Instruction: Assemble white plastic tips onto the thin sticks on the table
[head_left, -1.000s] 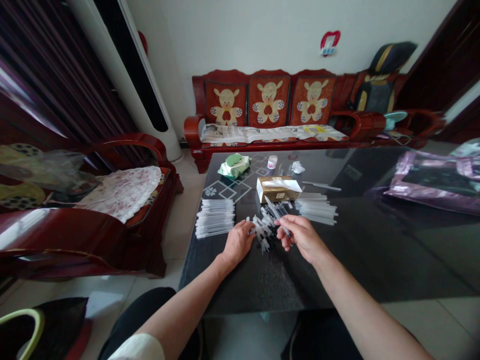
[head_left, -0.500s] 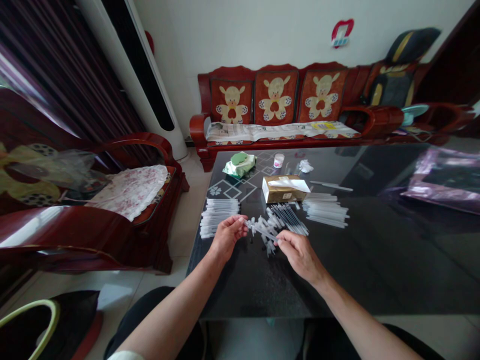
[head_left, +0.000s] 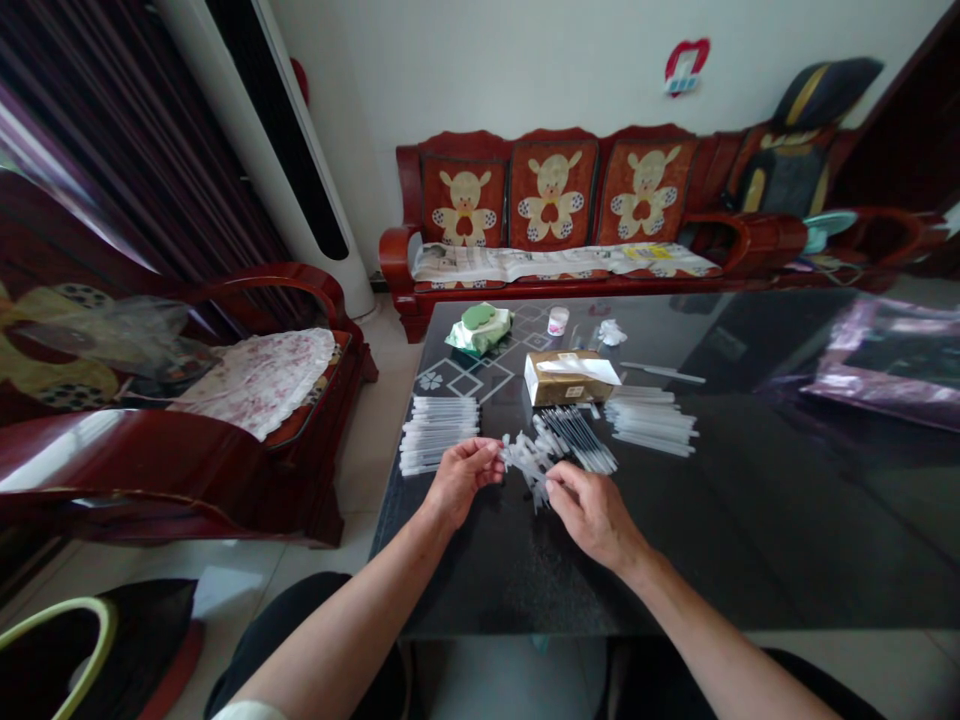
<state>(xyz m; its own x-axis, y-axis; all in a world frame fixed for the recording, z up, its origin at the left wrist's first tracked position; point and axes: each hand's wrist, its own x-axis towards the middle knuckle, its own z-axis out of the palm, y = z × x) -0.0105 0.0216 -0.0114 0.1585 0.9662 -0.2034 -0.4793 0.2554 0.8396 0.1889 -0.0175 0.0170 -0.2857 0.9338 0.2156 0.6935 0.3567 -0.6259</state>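
Note:
Over the front of the dark table, my left hand pinches a small whitish plastic piece, perhaps a pen cap, too small to make out well. My right hand is closed on the near end of a translucent pen barrel, which slants up toward my left fingertips. Whether the two parts touch, I cannot tell. Loose clear pen caps lie in a heap beneath and between the hands. Just beyond them is a row of dark pen refills. White pens lie stacked left of my left hand.
Translucent barrels are piled to the right. Behind the refills stands a gold box. Farther back are a green wipes pack, a small white tub and crumpled tissue. A purple plastic bag lies at the right.
My left hand has shifted slightly right, and my right hand slightly left, so they are closer together. The piles on the table look the same.

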